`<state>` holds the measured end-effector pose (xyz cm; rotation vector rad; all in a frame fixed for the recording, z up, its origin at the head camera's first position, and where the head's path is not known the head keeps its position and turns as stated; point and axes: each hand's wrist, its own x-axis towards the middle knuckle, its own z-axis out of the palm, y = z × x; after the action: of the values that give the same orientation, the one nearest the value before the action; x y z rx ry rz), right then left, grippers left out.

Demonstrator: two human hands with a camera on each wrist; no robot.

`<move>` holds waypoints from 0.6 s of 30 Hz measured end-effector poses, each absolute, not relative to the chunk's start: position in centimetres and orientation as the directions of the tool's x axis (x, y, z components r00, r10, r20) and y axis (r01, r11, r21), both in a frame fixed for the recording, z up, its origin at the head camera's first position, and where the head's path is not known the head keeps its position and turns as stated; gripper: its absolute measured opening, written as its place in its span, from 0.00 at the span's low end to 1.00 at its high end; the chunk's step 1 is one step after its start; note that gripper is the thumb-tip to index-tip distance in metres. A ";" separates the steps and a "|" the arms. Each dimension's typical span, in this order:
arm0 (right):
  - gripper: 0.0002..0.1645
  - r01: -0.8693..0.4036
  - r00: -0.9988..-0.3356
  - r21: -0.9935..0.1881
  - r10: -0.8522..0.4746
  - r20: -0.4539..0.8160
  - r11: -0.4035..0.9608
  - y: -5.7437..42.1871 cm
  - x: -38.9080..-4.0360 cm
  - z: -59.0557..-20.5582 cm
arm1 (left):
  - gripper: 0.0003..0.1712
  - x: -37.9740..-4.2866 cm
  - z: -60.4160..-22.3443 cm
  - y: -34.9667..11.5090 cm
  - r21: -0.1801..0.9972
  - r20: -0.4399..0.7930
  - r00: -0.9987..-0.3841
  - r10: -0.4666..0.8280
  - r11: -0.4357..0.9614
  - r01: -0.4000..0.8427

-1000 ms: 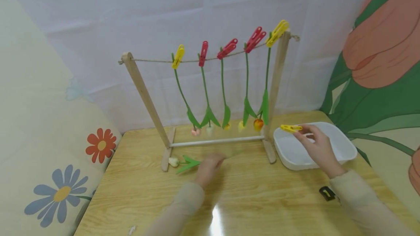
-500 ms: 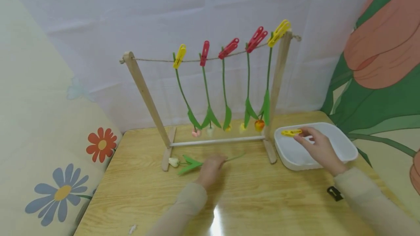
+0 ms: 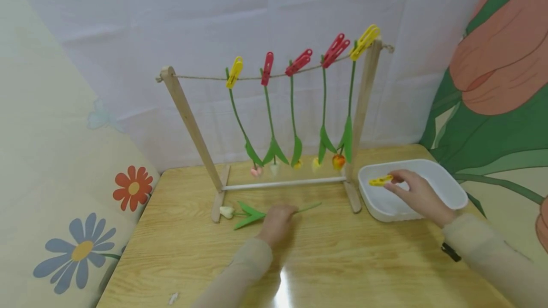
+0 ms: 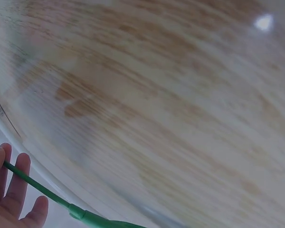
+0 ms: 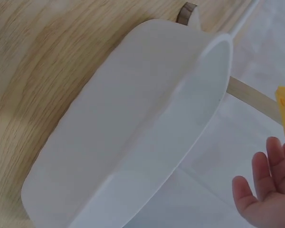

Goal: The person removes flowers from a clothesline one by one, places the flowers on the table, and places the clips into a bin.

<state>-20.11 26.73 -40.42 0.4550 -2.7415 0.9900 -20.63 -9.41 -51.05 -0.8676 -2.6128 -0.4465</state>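
Note:
My left hand point(image 3: 279, 222) pinches the green stem of an artificial white tulip point(image 3: 227, 212); the bloom points left and the bare stem end sticks out to the right, low over the table. The left wrist view shows thumb and fingers on the stem point(image 4: 40, 188). Above the white basin point(image 3: 372, 210), my right hand point(image 3: 417, 196) holds a yellow clothespin point(image 3: 380, 180) between thumb and fingers. Behind both hands, several tulips hang bloom-down from a rope point(image 3: 252, 79), clipped by red clothespins point(image 3: 267, 68) and yellow clothespins point(image 3: 234, 72).
The rope runs between two wooden posts point(image 3: 188, 122), joined low down by a white bar point(image 3: 282, 185). A dark small object point(image 3: 451, 252) lies by the right sleeve. A small white scrap point(image 3: 173, 298) is near the front of the wooden table point(image 3: 342, 260).
My right hand has lowered slightly over the basin with the yellow clothespin. My left hand has shifted a little to the right with the tulip. The hanging flowers stay as they were.

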 end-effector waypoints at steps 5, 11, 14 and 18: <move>0.19 -0.348 -0.937 -0.572 -0.262 0.229 0.743 27.1 -20.4 -40.7 | 0.11 -20.6 -51.2 -9.2 0.167 0.383 -0.781 0.493 0.794 0.584; 0.15 -0.364 -0.931 -0.519 -0.311 0.190 0.773 27.5 -20.9 -41.3 | 0.10 -20.4 -51.2 -9.1 0.158 0.359 -0.797 0.485 0.810 0.564; 0.15 -0.365 -0.930 -0.507 -0.327 0.165 0.781 27.7 -21.1 -41.5 | 0.09 -20.5 -51.3 -9.1 0.142 0.369 -0.792 0.486 0.813 0.565; 0.16 -0.361 -0.929 -0.497 -0.352 0.116 0.789 28.0 -21.4 -41.7 | 0.09 -20.5 -51.5 -9.0 0.137 0.374 -0.791 0.484 0.815 0.563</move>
<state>-21.45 27.97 -41.70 0.5893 -2.9548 0.8264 -20.47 -9.01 -51.47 -0.7949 -2.6764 -0.3460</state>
